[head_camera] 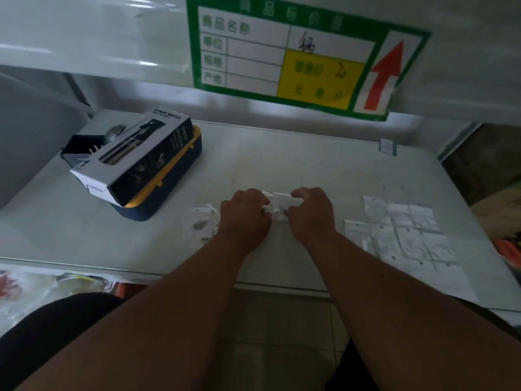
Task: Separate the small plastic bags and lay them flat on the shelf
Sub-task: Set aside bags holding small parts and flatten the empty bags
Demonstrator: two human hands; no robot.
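1. Your left hand (244,215) and right hand (310,214) are side by side over the middle of the shelf (310,165), both curled onto the same small clump of plastic bags (277,206). The fingers (303,194) of each hand are closed down, pinching opposite sides of the clump, which sits right between your two sets of fingertips.

2. Done so far, as I judge it: to the right of your right fingers, well clear of them, a patch of flattened bags (403,235) already lies on the shelf in rough rows, edges touching or overlapping.

3. Left to do: the clump you hold has yet to come apart, and just to the left of your left fingers a loose heap of unsorted bags (204,221) waits, with a small metal part showing in it. So you look to be somewhere in the middle, not near the end.

4. Hard to make out: your knuckles cover most of the held clump, so I cannot tell how many bags are in it or whether any has begun to peel free.

5. The flat bags are clear and pale on a pale shelf, so a count is not reliable, and their contents cannot be read.

6. Far beyond your left fingers, a spray bottle box (141,153) rests on a yellow-edged tray (180,170); neither is in your way.
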